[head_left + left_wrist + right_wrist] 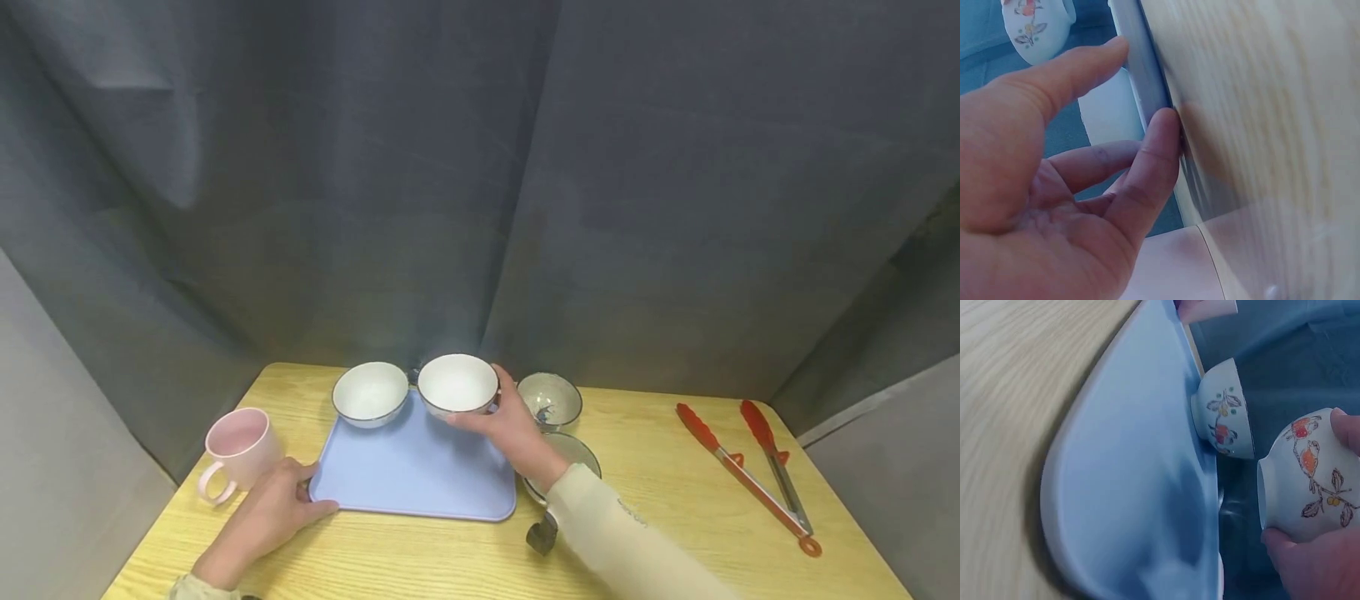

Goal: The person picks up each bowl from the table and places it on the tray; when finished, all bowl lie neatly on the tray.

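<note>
My right hand (pixel 517 425) grips a white bowl (pixel 457 385) by its right side and holds it up over the back right of the blue tray (pixel 420 475). Painted birds and leaves show on the held bowl (pixel 1310 475) in the right wrist view. A matching white bowl (pixel 371 393) sits upright at the tray's back left corner. My left hand (pixel 273 508) holds the tray's front left corner between thumb and fingers. In the left wrist view, its fingertips (pixel 1163 125) touch the tray's edge close to the tabletop.
A pink mug (pixel 243 450) stands left of the tray, beside my left hand. Right of the tray are a grey speckled bowl (pixel 551 400) and another bowl (pixel 573 450), partly hidden by my right arm. Red-tipped tongs (pixel 757 483) lie spread at the right. A dark curtain (pixel 450 183) hangs behind.
</note>
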Demonstrator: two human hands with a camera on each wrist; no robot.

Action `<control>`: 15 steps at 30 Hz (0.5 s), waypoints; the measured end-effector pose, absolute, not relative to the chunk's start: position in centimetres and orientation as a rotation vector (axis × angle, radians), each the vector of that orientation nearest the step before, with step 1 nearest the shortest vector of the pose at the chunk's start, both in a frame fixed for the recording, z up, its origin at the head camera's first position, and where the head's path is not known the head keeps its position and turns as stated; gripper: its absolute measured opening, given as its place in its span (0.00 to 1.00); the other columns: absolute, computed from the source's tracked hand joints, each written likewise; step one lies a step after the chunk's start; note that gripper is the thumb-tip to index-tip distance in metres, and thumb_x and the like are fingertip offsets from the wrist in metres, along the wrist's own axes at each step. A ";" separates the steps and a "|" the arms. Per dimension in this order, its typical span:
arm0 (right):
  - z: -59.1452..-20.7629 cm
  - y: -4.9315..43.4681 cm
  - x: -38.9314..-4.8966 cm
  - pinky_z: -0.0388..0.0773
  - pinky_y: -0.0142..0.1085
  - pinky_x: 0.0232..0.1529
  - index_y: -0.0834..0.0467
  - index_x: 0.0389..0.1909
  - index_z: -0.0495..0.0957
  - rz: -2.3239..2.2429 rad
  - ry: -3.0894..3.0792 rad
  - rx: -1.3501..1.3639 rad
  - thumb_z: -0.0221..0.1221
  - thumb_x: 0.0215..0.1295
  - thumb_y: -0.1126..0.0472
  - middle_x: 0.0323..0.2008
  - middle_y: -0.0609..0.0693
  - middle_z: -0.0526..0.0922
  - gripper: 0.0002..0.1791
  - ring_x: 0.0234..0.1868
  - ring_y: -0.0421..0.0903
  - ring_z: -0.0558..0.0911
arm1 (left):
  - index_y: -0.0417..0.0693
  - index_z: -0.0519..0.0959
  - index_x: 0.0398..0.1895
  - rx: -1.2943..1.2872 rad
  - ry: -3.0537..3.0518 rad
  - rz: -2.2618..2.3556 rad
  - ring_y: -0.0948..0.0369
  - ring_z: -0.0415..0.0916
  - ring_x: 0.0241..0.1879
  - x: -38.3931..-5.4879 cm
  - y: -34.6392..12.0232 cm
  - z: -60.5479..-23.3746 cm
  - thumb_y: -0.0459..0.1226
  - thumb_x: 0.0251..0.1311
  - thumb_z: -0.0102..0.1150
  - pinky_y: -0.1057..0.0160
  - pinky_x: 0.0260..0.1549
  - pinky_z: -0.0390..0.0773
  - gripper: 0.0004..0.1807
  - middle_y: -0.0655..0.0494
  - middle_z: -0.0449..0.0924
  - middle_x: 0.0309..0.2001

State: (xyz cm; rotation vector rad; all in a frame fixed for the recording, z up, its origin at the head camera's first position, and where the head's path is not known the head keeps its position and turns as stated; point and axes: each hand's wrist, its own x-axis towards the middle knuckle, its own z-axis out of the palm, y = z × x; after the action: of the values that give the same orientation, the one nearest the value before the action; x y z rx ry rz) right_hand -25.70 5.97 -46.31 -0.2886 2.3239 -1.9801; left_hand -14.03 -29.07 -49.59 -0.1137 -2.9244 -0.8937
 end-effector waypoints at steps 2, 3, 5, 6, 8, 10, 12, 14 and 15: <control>-46.6 5.2 -25.6 0.64 0.59 0.84 0.56 0.87 0.58 -2.001 2.317 -0.271 0.85 0.55 0.55 0.81 0.60 0.72 0.63 0.82 0.60 0.72 | 0.32 0.89 0.59 -0.113 -2.922 -0.892 0.65 0.68 0.29 -14.0 -29.1 -49.6 0.44 0.50 0.89 0.66 0.29 0.70 0.35 0.55 0.76 0.30; -46.8 4.9 -25.5 0.64 0.60 0.85 0.56 0.87 0.58 -2.007 2.317 -0.261 0.85 0.55 0.55 0.81 0.61 0.71 0.63 0.83 0.61 0.71 | 0.32 0.89 0.59 -0.115 -2.919 -0.889 0.66 0.67 0.29 -14.0 -29.2 -49.6 0.44 0.50 0.89 0.66 0.29 0.70 0.35 0.55 0.76 0.30; -47.0 4.2 -25.4 0.63 0.60 0.85 0.58 0.88 0.56 -2.014 2.325 -0.231 0.85 0.55 0.54 0.83 0.62 0.69 0.65 0.85 0.62 0.69 | 0.34 0.90 0.57 -0.119 -2.913 -0.882 0.66 0.67 0.29 -14.0 -29.2 -49.6 0.43 0.50 0.89 0.66 0.29 0.70 0.33 0.56 0.76 0.29; -47.1 3.9 -25.4 0.63 0.61 0.85 0.59 0.88 0.56 -2.030 2.325 -0.233 0.85 0.56 0.55 0.83 0.63 0.68 0.65 0.85 0.63 0.68 | 0.35 0.90 0.55 -0.121 -2.911 -0.879 0.66 0.67 0.29 -13.9 -29.2 -49.6 0.43 0.50 0.89 0.66 0.29 0.70 0.32 0.56 0.76 0.29; -47.4 3.2 -25.3 0.63 0.62 0.85 0.62 0.87 0.56 -2.055 2.338 -0.226 0.85 0.55 0.56 0.82 0.65 0.69 0.64 0.84 0.64 0.69 | 0.36 0.91 0.55 -0.119 -2.911 -0.874 0.66 0.67 0.29 -13.9 -29.2 -49.6 0.43 0.50 0.90 0.66 0.30 0.70 0.31 0.56 0.76 0.29; -47.6 2.7 -25.3 0.64 0.62 0.85 0.63 0.86 0.58 -2.081 2.352 -0.207 0.85 0.54 0.57 0.80 0.65 0.71 0.63 0.82 0.64 0.71 | 0.35 0.91 0.55 -0.118 -2.912 -0.875 0.66 0.67 0.29 -13.9 -29.1 -49.6 0.43 0.50 0.90 0.67 0.30 0.70 0.32 0.56 0.76 0.29; -47.9 2.2 -25.3 0.66 0.62 0.84 0.64 0.85 0.60 -2.095 2.389 -0.177 0.85 0.53 0.58 0.78 0.66 0.73 0.62 0.80 0.65 0.73 | 0.36 0.91 0.53 -0.120 -2.913 -0.877 0.66 0.67 0.29 -13.9 -29.1 -49.6 0.43 0.50 0.90 0.67 0.30 0.70 0.30 0.56 0.75 0.28; -48.4 2.0 -25.3 0.66 0.61 0.84 0.64 0.85 0.60 -2.077 2.443 -0.113 0.86 0.51 0.57 0.78 0.67 0.72 0.63 0.80 0.65 0.73 | 0.38 0.92 0.50 -0.134 -2.908 -0.879 0.66 0.66 0.28 -14.0 -29.1 -49.6 0.43 0.50 0.90 0.67 0.29 0.69 0.27 0.57 0.75 0.27; -48.6 1.9 -25.3 0.65 0.61 0.85 0.64 0.85 0.60 -2.067 2.466 -0.084 0.86 0.51 0.57 0.78 0.67 0.72 0.63 0.80 0.65 0.73 | 0.40 0.92 0.47 -0.142 -2.905 -0.878 0.66 0.66 0.28 -14.0 -29.0 -49.6 0.43 0.50 0.90 0.67 0.29 0.68 0.25 0.57 0.74 0.27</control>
State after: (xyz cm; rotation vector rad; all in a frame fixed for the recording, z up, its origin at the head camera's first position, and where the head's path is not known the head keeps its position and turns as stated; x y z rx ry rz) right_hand -25.27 1.87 -48.60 -0.0839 2.4660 -2.0667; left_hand -13.98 -29.05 -49.62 -0.1421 -2.9051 -0.8777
